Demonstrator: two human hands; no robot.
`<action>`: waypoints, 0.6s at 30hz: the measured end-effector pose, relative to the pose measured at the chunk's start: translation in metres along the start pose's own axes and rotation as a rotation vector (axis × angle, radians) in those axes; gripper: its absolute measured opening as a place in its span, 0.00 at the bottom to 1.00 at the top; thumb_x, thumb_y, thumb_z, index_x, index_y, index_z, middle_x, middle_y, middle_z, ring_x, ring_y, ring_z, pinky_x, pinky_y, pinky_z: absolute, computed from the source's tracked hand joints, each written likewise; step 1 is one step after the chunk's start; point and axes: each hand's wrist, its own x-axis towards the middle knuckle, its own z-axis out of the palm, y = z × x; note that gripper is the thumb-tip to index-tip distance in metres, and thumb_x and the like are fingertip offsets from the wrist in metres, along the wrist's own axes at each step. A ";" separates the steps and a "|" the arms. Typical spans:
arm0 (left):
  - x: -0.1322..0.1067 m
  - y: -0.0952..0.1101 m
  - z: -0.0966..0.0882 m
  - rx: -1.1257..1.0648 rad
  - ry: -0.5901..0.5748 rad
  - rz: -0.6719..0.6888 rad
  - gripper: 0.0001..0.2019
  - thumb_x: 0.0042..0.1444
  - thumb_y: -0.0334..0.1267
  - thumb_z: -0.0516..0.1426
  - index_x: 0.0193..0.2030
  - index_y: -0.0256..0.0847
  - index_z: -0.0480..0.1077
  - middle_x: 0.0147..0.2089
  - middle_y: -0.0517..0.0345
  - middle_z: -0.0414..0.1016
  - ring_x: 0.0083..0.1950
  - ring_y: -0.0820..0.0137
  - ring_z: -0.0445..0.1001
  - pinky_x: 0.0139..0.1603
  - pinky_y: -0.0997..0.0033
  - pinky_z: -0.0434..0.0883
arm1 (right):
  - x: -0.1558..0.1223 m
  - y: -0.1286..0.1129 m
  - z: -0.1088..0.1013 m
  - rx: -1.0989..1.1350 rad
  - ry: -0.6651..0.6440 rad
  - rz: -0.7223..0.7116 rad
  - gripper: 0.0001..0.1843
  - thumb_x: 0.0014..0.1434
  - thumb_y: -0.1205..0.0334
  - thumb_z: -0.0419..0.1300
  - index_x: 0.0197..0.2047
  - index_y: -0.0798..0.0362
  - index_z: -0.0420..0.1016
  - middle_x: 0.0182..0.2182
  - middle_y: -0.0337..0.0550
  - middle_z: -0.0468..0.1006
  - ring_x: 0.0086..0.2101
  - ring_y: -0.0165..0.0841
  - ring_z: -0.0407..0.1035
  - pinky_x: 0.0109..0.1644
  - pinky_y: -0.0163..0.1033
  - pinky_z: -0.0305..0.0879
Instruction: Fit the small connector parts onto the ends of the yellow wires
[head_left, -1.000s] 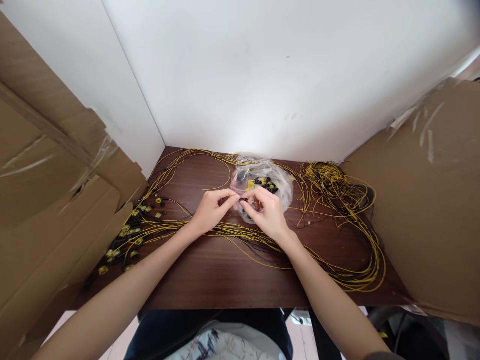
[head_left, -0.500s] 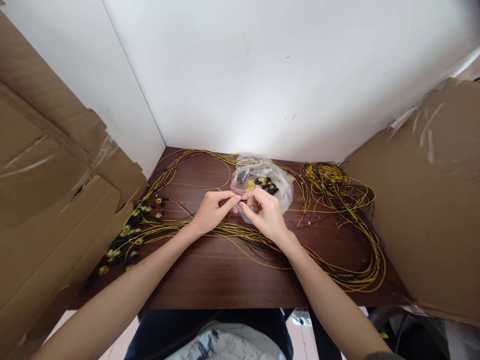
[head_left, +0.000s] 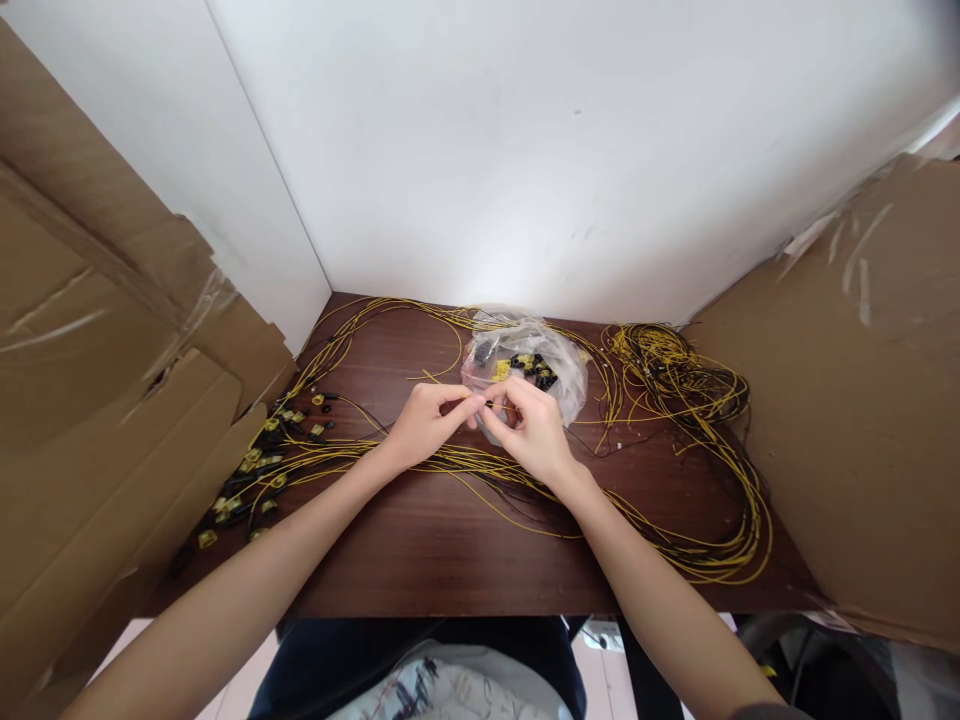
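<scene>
My left hand [head_left: 429,425] is closed in a pinch, thumb against fingers, at a small black piece [head_left: 490,404]. Facing it, my right hand [head_left: 531,425] pinches a thin yellow wire [head_left: 510,407] that runs from the black piece towards the right. The fingertips of both hands nearly meet and partly cover the black piece, so its exact shape is hidden. A short yellow wire end [head_left: 429,376] sticks out above my left hand. Just behind the fingers lies a clear plastic bag [head_left: 566,365] with small black parts [head_left: 536,370] and yellow parts [head_left: 502,370] in it.
Bundled yellow and black wires [head_left: 450,458] cross the brown table [head_left: 450,570] beneath my wrists. Wires with black and yellow ends [head_left: 259,465] lie at the left. A tangled wire heap [head_left: 660,365] sits at the right. Cardboard [head_left: 97,400] flanks both sides; a white wall [head_left: 487,150] stands behind.
A yellow wire end now shows above my left hand, where it did not before. The black piece between the fingertips has shifted slightly right; both hands stay almost in place.
</scene>
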 end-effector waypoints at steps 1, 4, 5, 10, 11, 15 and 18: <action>0.000 0.001 0.000 0.010 -0.003 0.004 0.18 0.58 0.43 0.52 0.22 0.37 0.71 0.23 0.59 0.73 0.26 0.73 0.68 0.30 0.75 0.62 | 0.000 0.000 0.000 -0.001 -0.002 -0.003 0.05 0.59 0.62 0.55 0.34 0.52 0.70 0.25 0.37 0.67 0.23 0.26 0.58 0.30 0.34 0.57; 0.000 0.002 0.000 0.013 0.032 0.016 0.18 0.58 0.43 0.52 0.21 0.36 0.71 0.23 0.58 0.74 0.26 0.73 0.69 0.30 0.75 0.63 | 0.000 0.000 -0.001 0.004 -0.004 -0.010 0.05 0.59 0.62 0.55 0.34 0.53 0.71 0.25 0.37 0.66 0.23 0.26 0.58 0.30 0.33 0.57; 0.000 0.002 0.000 0.009 0.040 0.017 0.19 0.58 0.43 0.52 0.21 0.36 0.71 0.23 0.58 0.74 0.26 0.73 0.69 0.30 0.76 0.63 | 0.000 0.000 -0.001 0.005 -0.003 -0.013 0.04 0.58 0.62 0.56 0.34 0.53 0.71 0.26 0.37 0.66 0.23 0.26 0.58 0.30 0.33 0.57; 0.001 0.000 -0.002 0.004 0.093 0.000 0.20 0.58 0.44 0.51 0.21 0.35 0.72 0.22 0.58 0.73 0.24 0.75 0.66 0.28 0.77 0.61 | 0.001 0.002 -0.003 0.006 0.021 -0.020 0.04 0.58 0.63 0.56 0.35 0.53 0.71 0.25 0.36 0.66 0.23 0.26 0.57 0.29 0.33 0.56; 0.001 -0.001 -0.003 0.004 0.122 -0.011 0.20 0.58 0.44 0.51 0.22 0.35 0.73 0.22 0.58 0.73 0.23 0.75 0.65 0.27 0.77 0.61 | 0.002 0.002 -0.003 0.006 0.029 -0.019 0.04 0.58 0.63 0.56 0.35 0.53 0.71 0.25 0.36 0.66 0.23 0.26 0.57 0.29 0.33 0.56; 0.002 -0.005 -0.005 -0.023 0.179 -0.047 0.19 0.58 0.45 0.52 0.23 0.35 0.73 0.22 0.58 0.73 0.23 0.75 0.64 0.26 0.77 0.61 | 0.001 0.004 -0.003 0.010 0.043 -0.017 0.05 0.58 0.62 0.56 0.35 0.54 0.71 0.25 0.36 0.66 0.23 0.25 0.57 0.29 0.33 0.56; 0.002 -0.004 -0.004 -0.029 0.088 -0.045 0.17 0.58 0.44 0.52 0.25 0.35 0.73 0.23 0.58 0.73 0.24 0.75 0.65 0.27 0.77 0.61 | 0.001 0.004 -0.002 0.002 0.020 -0.031 0.04 0.58 0.63 0.56 0.36 0.53 0.71 0.25 0.36 0.66 0.23 0.25 0.57 0.30 0.33 0.56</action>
